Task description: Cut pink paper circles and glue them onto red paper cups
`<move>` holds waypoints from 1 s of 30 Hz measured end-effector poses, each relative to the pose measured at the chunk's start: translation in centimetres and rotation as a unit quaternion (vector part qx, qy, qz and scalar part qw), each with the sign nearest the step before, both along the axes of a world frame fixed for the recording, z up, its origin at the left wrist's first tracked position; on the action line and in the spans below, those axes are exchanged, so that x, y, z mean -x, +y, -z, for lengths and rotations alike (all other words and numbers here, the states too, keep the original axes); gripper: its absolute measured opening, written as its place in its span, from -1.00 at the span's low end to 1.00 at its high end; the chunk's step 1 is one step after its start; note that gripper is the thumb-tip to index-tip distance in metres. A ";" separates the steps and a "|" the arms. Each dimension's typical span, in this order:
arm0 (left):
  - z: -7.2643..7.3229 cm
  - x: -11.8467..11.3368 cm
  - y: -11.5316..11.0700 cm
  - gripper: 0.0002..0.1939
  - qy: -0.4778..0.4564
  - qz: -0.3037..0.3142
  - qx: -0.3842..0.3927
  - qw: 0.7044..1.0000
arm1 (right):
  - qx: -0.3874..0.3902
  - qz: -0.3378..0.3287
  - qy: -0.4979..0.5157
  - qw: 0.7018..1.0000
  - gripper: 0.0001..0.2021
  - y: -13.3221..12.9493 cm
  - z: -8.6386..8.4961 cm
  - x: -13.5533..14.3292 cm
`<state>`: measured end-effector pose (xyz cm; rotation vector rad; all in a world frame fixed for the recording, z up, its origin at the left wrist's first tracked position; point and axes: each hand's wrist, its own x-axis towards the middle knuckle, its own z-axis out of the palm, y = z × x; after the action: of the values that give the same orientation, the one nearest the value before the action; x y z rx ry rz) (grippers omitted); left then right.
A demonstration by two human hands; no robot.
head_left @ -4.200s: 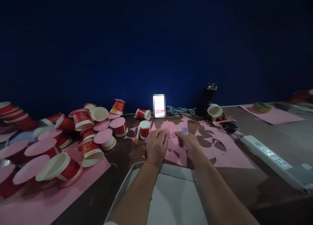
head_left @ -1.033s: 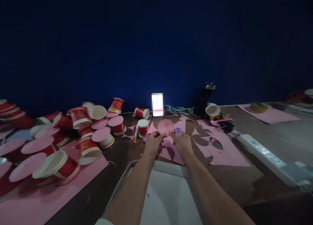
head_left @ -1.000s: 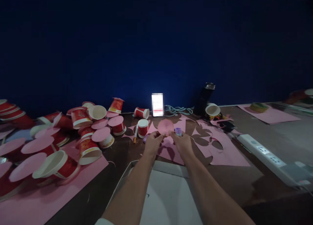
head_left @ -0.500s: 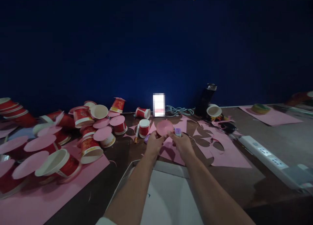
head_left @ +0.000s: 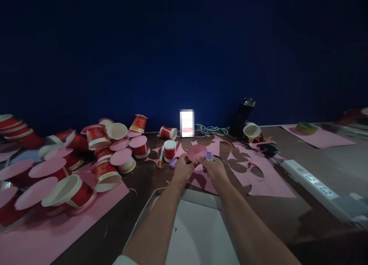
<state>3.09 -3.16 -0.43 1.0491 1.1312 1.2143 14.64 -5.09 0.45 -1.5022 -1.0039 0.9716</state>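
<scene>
A pink paper disc is held in front of me, its near edge pinched in my left hand. My right hand is closed around a purple-and-white glue stick, and its fingertips also touch the disc's near right edge. Just left of my left hand lies a small purple cap. Behind it stands a red paper cup with a white top. A white marker with an orange-brown end lies beside that cup. Whether anything is under the disc is hidden.
Many red paper cups, several with pink discs on them, crowd the left. Cut pink paper lies to the right, near a power strip. A dark bottle, a coiled cable and a bright screen stand by the blue wall.
The pink disc has shifted slightly right and down and now looks tilted flatter. More of the purple cap shows beside my left hand. Both hands keep nearly the same place.
</scene>
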 end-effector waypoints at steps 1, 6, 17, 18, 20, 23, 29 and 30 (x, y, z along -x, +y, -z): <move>0.0 0.0 0.0 -0.63 -0.002 0.001 0.001 1.000 | -0.001 0.001 -0.004 1.000 -0.75 0.0 0.0 0.0; 0.2 0.1 -0.1 -0.60 0.019 0.005 0.020 1.000 | -0.002 0.012 -0.023 1.000 -0.79 -0.1 -0.2 -0.5; 1.1 0.1 0.1 -0.54 0.006 0.029 0.031 0.999 | -0.038 0.007 0.049 0.998 -0.67 0.2 -0.5 -1.1; 1.1 0.1 0.1 -0.53 0.003 0.032 0.036 0.999 | -0.039 0.003 0.070 0.997 -0.64 0.2 -0.6 -1.1; 1.1 0.0 0.0 -0.52 0.005 0.035 0.046 0.998 | -0.030 0.000 0.086 0.996 -0.63 0.2 -0.7 -0.9; 1.1 -0.1 -0.1 -0.50 -0.008 0.044 0.052 0.998 | -0.019 0.004 0.066 0.998 -0.66 0.1 -0.9 -0.6; 0.7 0.0 -0.3 -0.54 -0.044 0.066 0.047 0.996 | -0.060 0.015 0.019 0.998 -0.65 -0.2 -1.1 -0.6; 0.6 0.0 -0.3 -0.55 -0.044 0.065 0.049 0.996 | -0.065 0.011 0.014 0.998 -0.62 -0.2 -1.1 -0.6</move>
<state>3.06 -3.45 -1.06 0.9713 1.0288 1.0821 15.22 -5.27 1.53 -1.3866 -1.0085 0.8921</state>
